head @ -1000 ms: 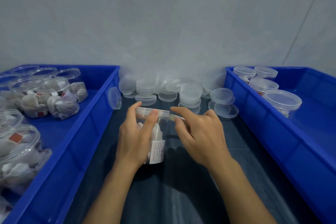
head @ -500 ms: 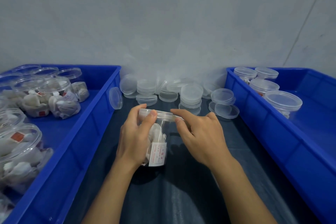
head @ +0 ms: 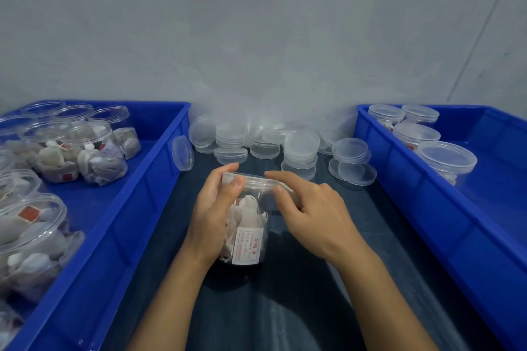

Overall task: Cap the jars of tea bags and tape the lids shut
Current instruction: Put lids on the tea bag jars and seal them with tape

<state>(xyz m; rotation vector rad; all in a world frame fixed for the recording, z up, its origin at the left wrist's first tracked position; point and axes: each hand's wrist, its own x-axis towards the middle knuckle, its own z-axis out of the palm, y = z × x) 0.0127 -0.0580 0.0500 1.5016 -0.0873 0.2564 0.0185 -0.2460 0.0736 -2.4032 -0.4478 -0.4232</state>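
Jar (head: pixel 247 232) upright on desk (head: pixel 299 293), centre, betw. two blue bins; left hand (head: pixel 212 218) wraps its side, thumb on lid (head: pixel 251 181); right hand (head: pixel 312 215) pinches lid rim. Judged light, thin clear plastic, slippery; grip at body, not lid.

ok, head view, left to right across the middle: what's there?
Left blue bin holding uncapped jars of tea bags → left hand → jar being capped → right hand → right blue bin holding capped jars.
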